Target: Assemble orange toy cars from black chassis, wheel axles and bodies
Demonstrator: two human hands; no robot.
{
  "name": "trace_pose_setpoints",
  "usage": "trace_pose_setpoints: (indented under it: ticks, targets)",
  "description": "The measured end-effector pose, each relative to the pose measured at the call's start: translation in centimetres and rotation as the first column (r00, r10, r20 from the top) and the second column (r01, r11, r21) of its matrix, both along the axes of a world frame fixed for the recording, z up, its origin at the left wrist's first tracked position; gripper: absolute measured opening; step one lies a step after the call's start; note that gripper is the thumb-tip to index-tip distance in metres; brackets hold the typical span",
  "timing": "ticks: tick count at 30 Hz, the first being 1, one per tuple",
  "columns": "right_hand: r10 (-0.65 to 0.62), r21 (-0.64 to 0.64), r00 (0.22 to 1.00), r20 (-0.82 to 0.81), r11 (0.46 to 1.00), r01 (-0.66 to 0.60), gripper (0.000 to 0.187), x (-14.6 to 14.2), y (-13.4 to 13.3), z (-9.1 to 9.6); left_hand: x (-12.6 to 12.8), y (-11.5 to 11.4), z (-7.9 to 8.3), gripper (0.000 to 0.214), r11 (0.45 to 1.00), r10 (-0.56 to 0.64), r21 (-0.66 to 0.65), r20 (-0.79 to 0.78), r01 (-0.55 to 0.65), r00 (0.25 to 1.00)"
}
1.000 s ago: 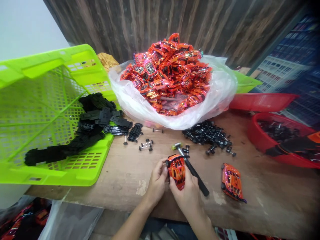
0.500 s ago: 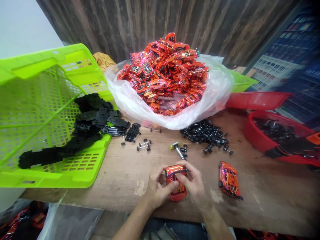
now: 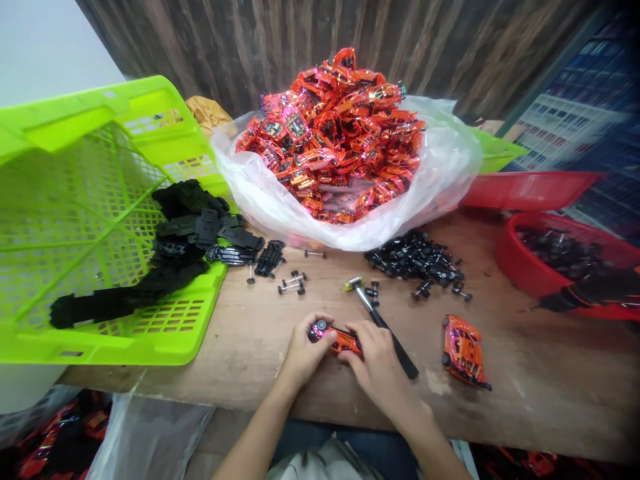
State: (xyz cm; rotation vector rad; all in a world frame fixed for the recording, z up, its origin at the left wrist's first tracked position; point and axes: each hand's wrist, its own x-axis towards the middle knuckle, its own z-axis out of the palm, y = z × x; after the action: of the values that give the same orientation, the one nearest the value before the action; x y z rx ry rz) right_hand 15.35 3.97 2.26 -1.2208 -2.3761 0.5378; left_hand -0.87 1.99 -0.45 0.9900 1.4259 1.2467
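Note:
Both of my hands grip one small orange toy car (image 3: 336,337) low over the wooden table (image 3: 250,333), near its front edge. My left hand (image 3: 301,353) pinches the car's left end and my right hand (image 3: 376,360) closes over its right end. A small hammer (image 3: 383,325) with a black handle lies just behind my right hand. A second orange toy car (image 3: 463,351) rests on the table to the right.
A clear bag (image 3: 440,180) heaped with orange car shells stands at the back. A tilted green crate (image 3: 100,227) holds black chassis parts at the left. Loose black wheel axles (image 3: 417,260) lie mid-table. Red basins (image 3: 530,273) sit at the right.
The car was held upright between my hands; now it is turned on its side and lowered toward the table. The hammer handle shows again beside my right hand.

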Motion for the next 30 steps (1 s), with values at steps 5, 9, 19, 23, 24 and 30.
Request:
trace_pose_setpoints:
  ticks: [5,9,19,23,24,30]
  targets:
    - [-0.02,0.098,0.992,-0.125,0.995,0.032,0.01,0.6,-0.2,-1.1,0.2,0.3,-0.1,0.017,0.997,-0.064,0.041,0.016,0.063,0.998]
    - [-0.048,-0.035,0.984,-0.17,0.998,0.043,0.011,0.6,0.9,-1.2,-0.6,0.2,-0.1,0.025,0.992,-0.113,0.054,0.035,0.111,0.993]
    - [-0.115,-0.242,0.968,-0.222,0.968,0.059,0.026,2.1,1.5,-0.5,-1.8,-0.4,1.2,0.033,0.955,-0.207,0.079,-0.516,0.287,0.831]
    - [0.042,0.047,0.997,-0.06,0.998,-0.039,0.033,2.0,-0.6,-0.5,-0.9,-0.1,0.2,0.047,0.972,-0.124,0.124,-0.444,0.198,0.887]
    - [0.026,0.085,0.998,-0.056,0.996,-0.021,0.031,1.7,-1.0,-0.8,-0.8,0.0,0.0,0.039,0.965,-0.139,0.152,-0.394,0.214,0.909]
    - [-0.094,0.066,0.975,-0.203,0.992,0.11,0.018,0.7,-1.0,-2.2,-0.5,0.4,-0.2,0.014,0.948,-0.145,0.241,-0.253,0.207,0.957]
